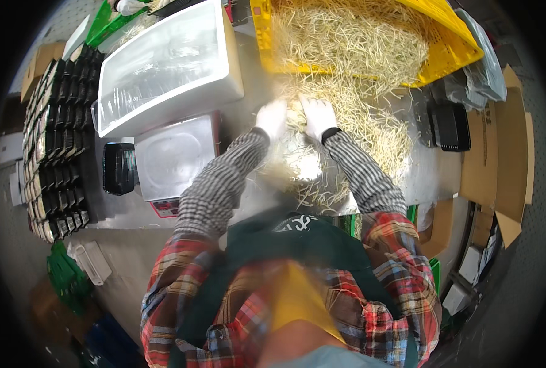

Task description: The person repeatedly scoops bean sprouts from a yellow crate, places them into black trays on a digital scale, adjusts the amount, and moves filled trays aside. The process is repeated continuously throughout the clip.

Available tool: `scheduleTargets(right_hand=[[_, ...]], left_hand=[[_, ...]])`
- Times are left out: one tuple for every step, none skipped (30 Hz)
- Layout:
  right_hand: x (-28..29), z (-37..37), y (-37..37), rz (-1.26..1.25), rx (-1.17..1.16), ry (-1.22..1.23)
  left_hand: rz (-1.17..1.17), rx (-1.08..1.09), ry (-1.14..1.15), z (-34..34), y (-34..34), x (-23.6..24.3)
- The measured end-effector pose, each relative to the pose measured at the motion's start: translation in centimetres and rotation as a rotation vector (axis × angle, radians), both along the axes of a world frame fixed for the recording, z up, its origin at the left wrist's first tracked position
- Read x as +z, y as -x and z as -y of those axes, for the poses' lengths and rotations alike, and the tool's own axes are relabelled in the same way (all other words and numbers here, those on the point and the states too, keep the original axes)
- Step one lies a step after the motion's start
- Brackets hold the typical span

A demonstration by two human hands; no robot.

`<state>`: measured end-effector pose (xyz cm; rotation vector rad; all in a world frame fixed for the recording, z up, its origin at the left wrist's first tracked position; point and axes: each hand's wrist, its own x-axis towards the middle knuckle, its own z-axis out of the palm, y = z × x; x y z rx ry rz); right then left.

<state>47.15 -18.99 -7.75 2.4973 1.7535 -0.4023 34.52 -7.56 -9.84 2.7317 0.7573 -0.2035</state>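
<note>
My left hand (272,120) and my right hand (318,118), both in white gloves, meet over a heap of pale bean sprouts (371,135) on the metal table. Between them is a clump of the sprouts, with the fingers of both hands closed in on it. Motion blurs the left hand slightly, and its fingertips are partly hidden. The heap spreads to the right of my hands and up to a yellow crate (448,67) full of sprouts. Loose strands lie nearer to me.
Left of my hands stand a kitchen scale (178,156), a big white foam box (233,73) and a black tray (119,168). Stacked packed black trays (55,141) line the far left. More black trays (451,126) and an open cardboard box (491,147) are on the right.
</note>
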Motion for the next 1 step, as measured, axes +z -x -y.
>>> scheduleTargets(right_hand=[[1.07, 0.72, -0.02, -0.079, -0.03, 0.0]], left_hand=[[-0.041, 0.004, 0.075, 0.97, 0.37, 4.14]])
